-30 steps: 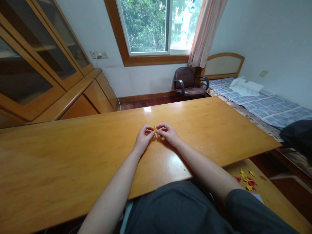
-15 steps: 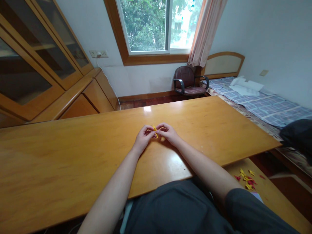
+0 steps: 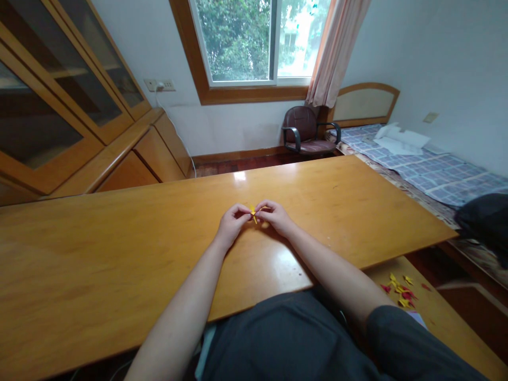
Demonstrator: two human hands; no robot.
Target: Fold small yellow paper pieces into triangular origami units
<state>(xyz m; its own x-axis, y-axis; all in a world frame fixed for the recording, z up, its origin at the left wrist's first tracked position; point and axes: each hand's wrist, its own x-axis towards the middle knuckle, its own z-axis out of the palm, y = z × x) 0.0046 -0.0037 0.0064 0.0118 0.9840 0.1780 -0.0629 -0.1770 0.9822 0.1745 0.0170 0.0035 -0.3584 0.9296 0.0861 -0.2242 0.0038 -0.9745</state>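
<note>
A small yellow folded paper crane (image 3: 253,212) is held between my two hands, just above the wooden table (image 3: 159,248). My left hand (image 3: 234,222) pinches its left side between thumb and fingers. On the other side, my right hand (image 3: 275,216) grips the crane's right edge in the same way. One thin point sticks up from the crane and another points down towards me.
On a lower wooden surface (image 3: 444,323) at the right lie several yellow and red folded paper pieces (image 3: 402,290). A maroon armchair (image 3: 304,132) stands beyond the table. A bed (image 3: 428,169) with a dark bag (image 3: 486,222) is at right, a glass-door cabinet (image 3: 91,106) at left.
Both hands stay in nearly the same place. The yellow crane now shows more of its middle between the fingertips, which are slightly farther apart.
</note>
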